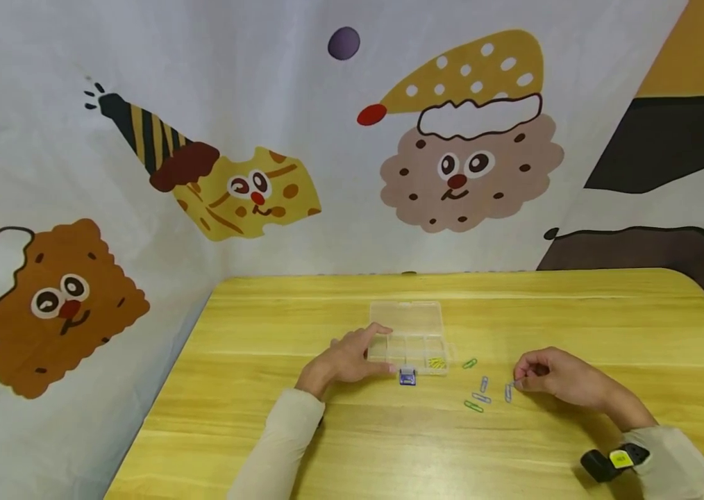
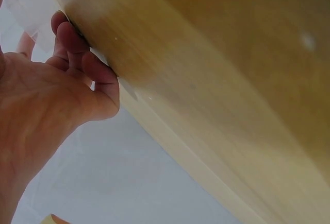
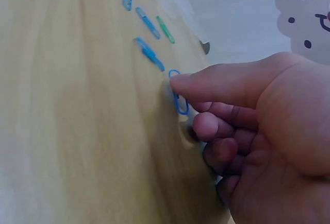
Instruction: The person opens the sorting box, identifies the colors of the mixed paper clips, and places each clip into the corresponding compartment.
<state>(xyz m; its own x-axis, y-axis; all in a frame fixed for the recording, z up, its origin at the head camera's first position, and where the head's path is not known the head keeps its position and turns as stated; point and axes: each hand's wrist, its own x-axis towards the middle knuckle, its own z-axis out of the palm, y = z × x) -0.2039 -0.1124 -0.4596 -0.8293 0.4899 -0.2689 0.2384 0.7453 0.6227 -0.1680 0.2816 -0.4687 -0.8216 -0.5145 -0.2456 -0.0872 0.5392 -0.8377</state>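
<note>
A clear plastic compartment box (image 1: 397,351) lies on the table with its lid (image 1: 407,317) folded back. My left hand (image 1: 348,355) grips the box's left side, thumb at the front edge and index finger towards the lid hinge. Yellow paper clips (image 1: 437,362) fill the front right compartment. My right hand (image 1: 561,377) pinches a blue paper clip (image 3: 181,103) between thumb and forefinger, right of the box. Near it lie blue paper clips (image 1: 508,393) and green paper clips (image 1: 473,406). In the left wrist view the left fingers (image 2: 72,38) are curled; the box is barely seen.
A small blue square piece (image 1: 407,378) sits at the box's front edge. The wooden table (image 1: 264,312) meets a cartoon-printed cloth (image 1: 339,139) at its back and left. A black wrist device (image 1: 605,464) is strapped at my right sleeve.
</note>
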